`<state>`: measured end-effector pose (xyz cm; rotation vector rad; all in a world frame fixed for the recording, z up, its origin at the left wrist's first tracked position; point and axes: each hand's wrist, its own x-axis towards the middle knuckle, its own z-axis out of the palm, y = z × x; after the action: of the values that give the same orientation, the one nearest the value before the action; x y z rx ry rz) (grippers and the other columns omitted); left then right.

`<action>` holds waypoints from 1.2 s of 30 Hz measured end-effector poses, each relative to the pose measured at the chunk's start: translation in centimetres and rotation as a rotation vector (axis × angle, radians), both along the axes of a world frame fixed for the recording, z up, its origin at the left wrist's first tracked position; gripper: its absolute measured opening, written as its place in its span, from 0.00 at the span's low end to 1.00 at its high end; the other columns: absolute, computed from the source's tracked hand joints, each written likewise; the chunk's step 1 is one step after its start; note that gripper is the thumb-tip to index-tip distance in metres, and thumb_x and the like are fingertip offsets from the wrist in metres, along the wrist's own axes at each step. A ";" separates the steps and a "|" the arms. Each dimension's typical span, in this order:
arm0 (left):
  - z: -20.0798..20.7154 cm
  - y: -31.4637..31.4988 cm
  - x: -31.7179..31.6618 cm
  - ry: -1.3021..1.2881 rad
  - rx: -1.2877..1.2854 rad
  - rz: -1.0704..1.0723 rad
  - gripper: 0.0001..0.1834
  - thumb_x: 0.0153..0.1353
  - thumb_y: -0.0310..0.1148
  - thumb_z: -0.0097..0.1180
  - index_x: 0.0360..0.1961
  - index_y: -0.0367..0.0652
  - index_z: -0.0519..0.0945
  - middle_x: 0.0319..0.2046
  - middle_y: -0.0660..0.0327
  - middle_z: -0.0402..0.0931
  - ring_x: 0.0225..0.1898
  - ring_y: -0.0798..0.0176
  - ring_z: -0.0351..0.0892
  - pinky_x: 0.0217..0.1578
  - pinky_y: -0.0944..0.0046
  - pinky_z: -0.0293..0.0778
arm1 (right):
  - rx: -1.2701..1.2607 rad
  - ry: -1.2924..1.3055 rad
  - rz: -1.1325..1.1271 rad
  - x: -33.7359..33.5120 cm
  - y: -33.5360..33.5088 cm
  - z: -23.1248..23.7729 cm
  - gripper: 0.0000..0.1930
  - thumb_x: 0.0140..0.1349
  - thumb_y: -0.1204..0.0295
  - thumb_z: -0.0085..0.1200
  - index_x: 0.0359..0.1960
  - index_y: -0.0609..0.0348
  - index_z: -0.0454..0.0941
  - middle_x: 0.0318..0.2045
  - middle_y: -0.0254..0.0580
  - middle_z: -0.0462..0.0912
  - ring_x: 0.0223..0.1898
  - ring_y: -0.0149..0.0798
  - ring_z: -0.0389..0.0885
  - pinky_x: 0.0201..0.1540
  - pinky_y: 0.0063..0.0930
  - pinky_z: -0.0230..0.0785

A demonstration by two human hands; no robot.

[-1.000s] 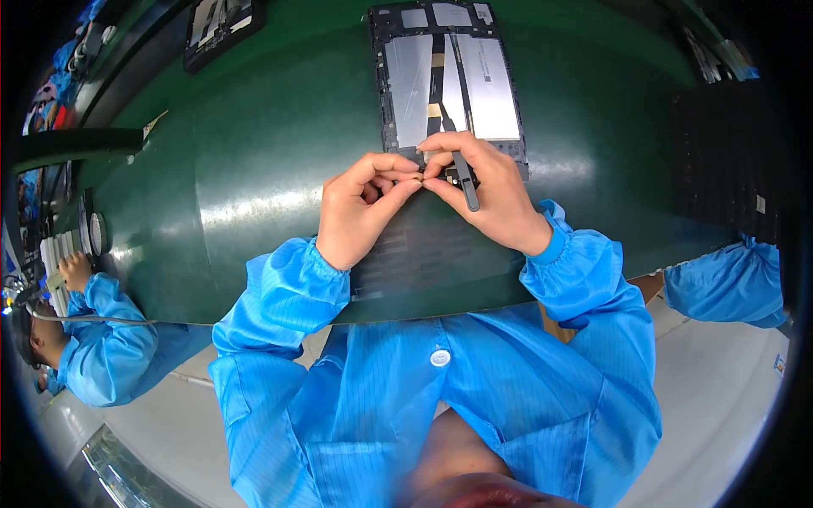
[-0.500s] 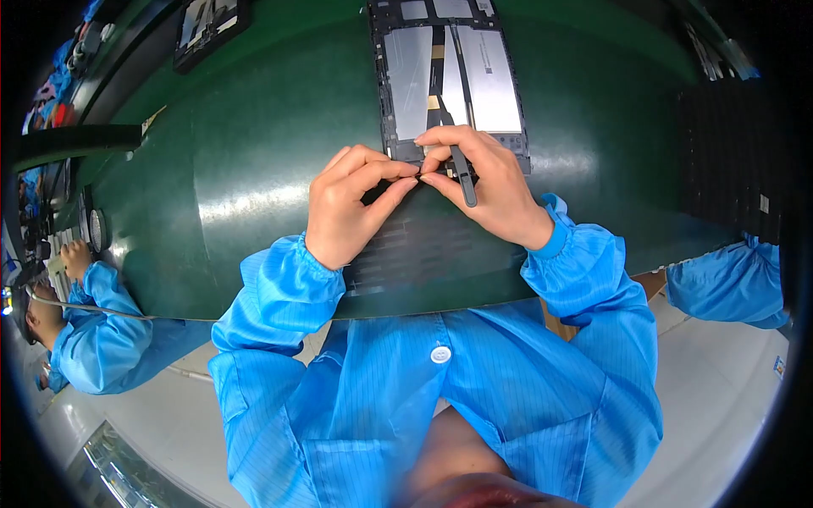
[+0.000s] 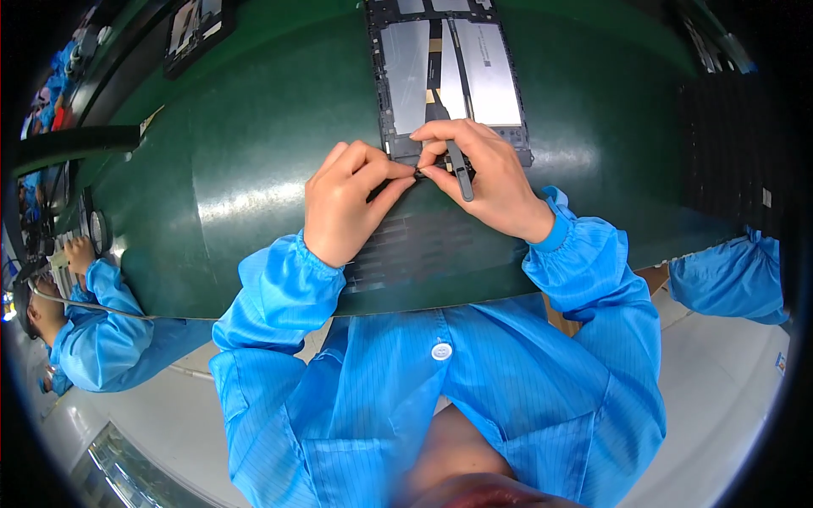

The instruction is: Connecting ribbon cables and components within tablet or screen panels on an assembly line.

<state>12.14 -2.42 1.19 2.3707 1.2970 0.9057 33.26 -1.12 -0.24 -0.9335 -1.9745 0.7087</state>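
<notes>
An opened tablet (image 3: 405, 80) lies in front of me, black-framed with silver panels and a dark ribbon cable (image 3: 435, 63) down its middle. At its near edge, my left hand (image 3: 349, 199) has thumb and forefinger pinched together on a small black part (image 3: 418, 173), mostly hidden by fingertips. My right hand (image 3: 491, 178) comes to the same spot from the other side, its thumb and forefinger closed at that part. A dark grey pair of tweezers (image 3: 460, 173) is tucked between the right fingers, blunt end toward me; its tips are hidden.
A second opened device (image 3: 196, 34) lies at the far left of the green table (image 3: 262, 127). A black arm-like bar (image 3: 80, 146) juts in from the left. Black ribbed material (image 3: 728, 161) is at right. Co-workers in blue sleeves (image 3: 114, 292) sit on both sides.
Both hands have shifted very slightly up and left, still pinched at the tablet's near edge. The tablet and second device also appear slightly higher in the picture.
</notes>
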 end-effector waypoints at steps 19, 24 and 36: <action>-1.5 -0.8 -0.9 0.384 0.411 -0.130 0.27 0.47 0.31 0.60 0.53 0.58 0.85 0.45 0.69 0.79 0.40 0.66 0.77 0.35 0.65 0.73 | -0.053 -0.010 -0.020 1.0 -0.1 -0.3 0.23 0.54 0.83 0.66 0.52 0.57 0.78 0.34 0.37 0.85 0.40 0.40 0.83 0.44 0.34 0.76; -1.6 -0.8 -0.5 0.365 0.343 -0.135 0.26 0.50 0.30 0.59 0.54 0.58 0.84 0.45 0.67 0.78 0.41 0.64 0.78 0.36 0.64 0.74 | -0.054 -0.050 -0.028 1.3 0.1 -0.5 0.21 0.57 0.83 0.64 0.53 0.58 0.78 0.34 0.39 0.84 0.40 0.38 0.83 0.43 0.33 0.76; -1.9 -0.7 1.4 0.203 0.183 -0.120 0.21 0.50 0.28 0.60 0.48 0.50 0.85 0.43 0.64 0.77 0.41 0.59 0.77 0.41 0.60 0.75 | -0.516 0.442 -0.020 4.7 -3.4 -1.0 0.16 0.73 0.73 0.52 0.60 0.60 0.78 0.41 0.37 0.84 0.31 0.24 0.77 0.30 0.19 0.71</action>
<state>13.56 -3.17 -0.70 2.7111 1.1693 0.7955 37.91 -4.55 -1.19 -0.9821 -1.4126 1.3262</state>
